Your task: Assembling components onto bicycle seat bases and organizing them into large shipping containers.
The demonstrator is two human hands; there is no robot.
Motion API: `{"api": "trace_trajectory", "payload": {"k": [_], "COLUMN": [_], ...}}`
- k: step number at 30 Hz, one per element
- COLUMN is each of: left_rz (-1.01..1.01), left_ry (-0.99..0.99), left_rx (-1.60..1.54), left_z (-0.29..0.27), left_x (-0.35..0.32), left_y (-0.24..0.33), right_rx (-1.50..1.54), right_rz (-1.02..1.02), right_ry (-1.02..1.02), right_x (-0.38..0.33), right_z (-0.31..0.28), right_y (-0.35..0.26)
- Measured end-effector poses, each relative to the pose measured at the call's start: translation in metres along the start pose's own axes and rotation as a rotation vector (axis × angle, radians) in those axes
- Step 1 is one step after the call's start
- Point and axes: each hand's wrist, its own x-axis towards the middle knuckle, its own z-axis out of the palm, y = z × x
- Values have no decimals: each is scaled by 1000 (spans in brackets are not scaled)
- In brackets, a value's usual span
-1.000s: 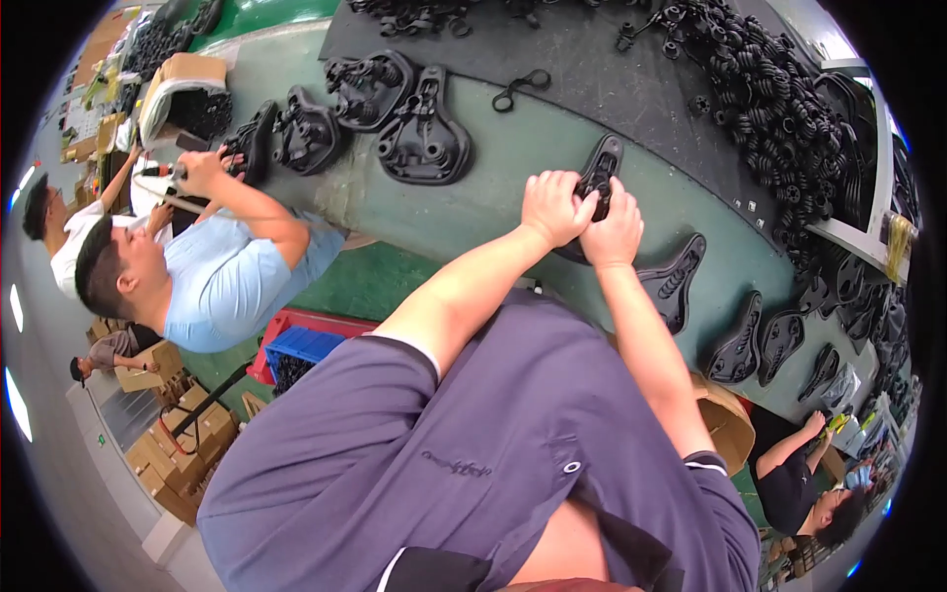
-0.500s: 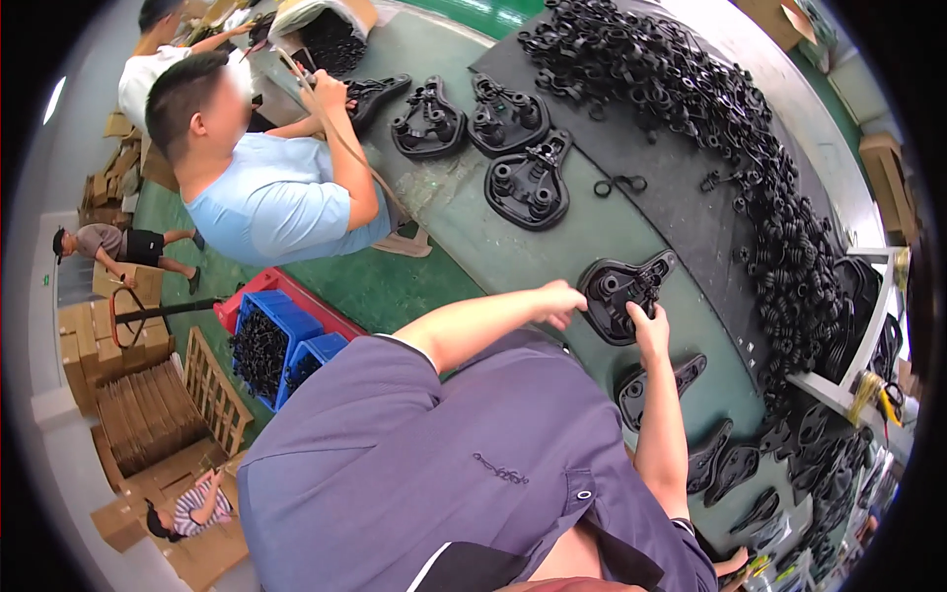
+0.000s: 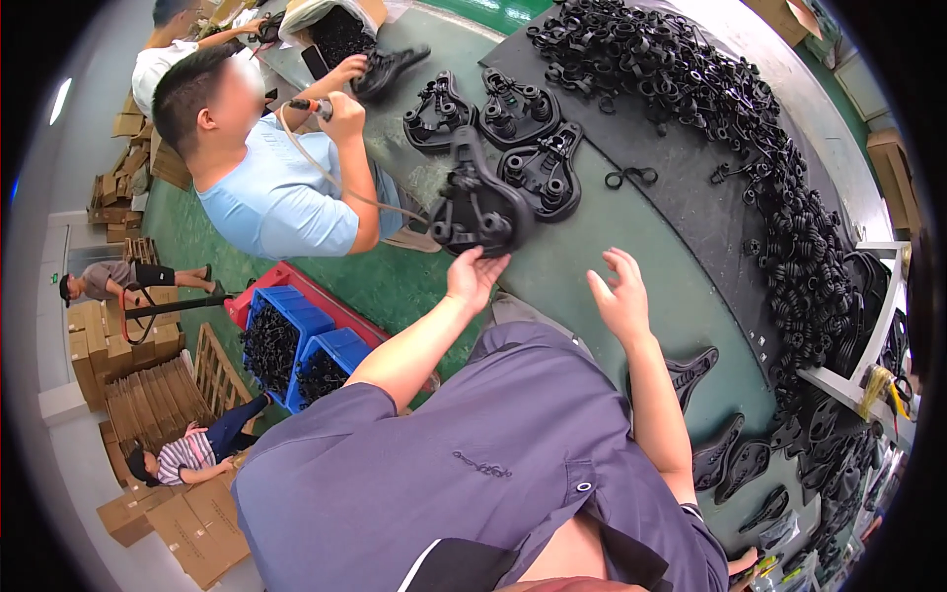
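Note:
Past the fingers of my left hand (image 3: 478,280) is a black bicycle saddle (image 3: 483,222), underside up and slightly blurred. My fingers grip its wide rear edge, and its narrow nose points away from me. My right hand (image 3: 621,296) is raised over the green table (image 3: 562,281), fingers spread and holding nothing. Beyond the held saddle lie more upturned saddles, including one nearby (image 3: 541,178) and another farther off (image 3: 520,107). Beside my right forearm rests another saddle (image 3: 691,375), partly hidden by the arm.
A co-worker in light blue (image 3: 281,192) stands at the left, holding a hose-fed power screwdriver (image 3: 314,107) and touching a saddle (image 3: 385,71). Small black rings (image 3: 691,89) are heaped along the far right. Blue crates (image 3: 330,355) stand on the floor at left.
The saddle has moved from in front of my right hand leftward and away, now in my left hand. My right hand has let go and opened. The co-worker's hands have moved apart.

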Motion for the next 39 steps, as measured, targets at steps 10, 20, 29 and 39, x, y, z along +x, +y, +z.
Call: {"api": "trace_trajectory", "payload": {"k": [10, 20, 29, 39], "left_rz": [48, -14, 48, 230], "left_ry": [313, 307, 353, 557], "left_rx": [46, 288, 542, 422], "left_z": [-49, -50, -38, -40], "left_x": [105, 110, 99, 112], "left_y": [27, 27, 43, 32], "right_rx": [-190, -619, -342, 21], "right_rz": [449, 610, 852, 701], "right_ry": [234, 521, 302, 217], "right_x": [-132, -216, -234, -204], "right_z": [-58, -88, -100, -117], "right_y": [122, 175, 211, 230]}}
